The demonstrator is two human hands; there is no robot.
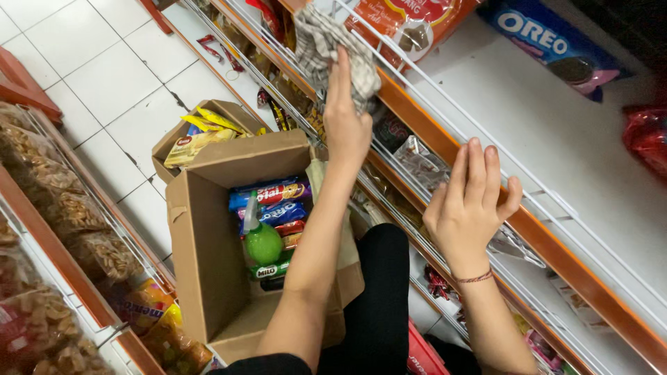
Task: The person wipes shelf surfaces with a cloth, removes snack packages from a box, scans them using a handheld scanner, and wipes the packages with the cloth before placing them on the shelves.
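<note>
Shelf [556,139]: white and long, with a white wire rail and an orange front edge, running from top centre down to the lower right; packets lie on it at the far end.
Cardboard box [208,264]: open on the tiled floor below the shelf, with biscuit packets and a green spray bottle [262,239] inside; a smaller box [229,114] of yellow packets stands just behind it.
Cloth [321,42]: a crumpled checked rag in grey and off-white, bunched up at the shelf's front rail near the top of the view, hanging in loose folds.
Cloth against the fingers: it sits under and around the fingertips [340,66] of the left hand; most of the fabric bulges above and to either side of them, and a fold trails down on the right by the knuckles.
Left hand [345,125]: arm stretched up over the box, fingers clenched on the cloth and pressing it to the rail.
Right hand [469,201]: fingers released, straight and close together, laid flat over the wire rail at the shelf edge, well apart from the cloth; a thin bracelet [476,278] circles the wrist.
</note>
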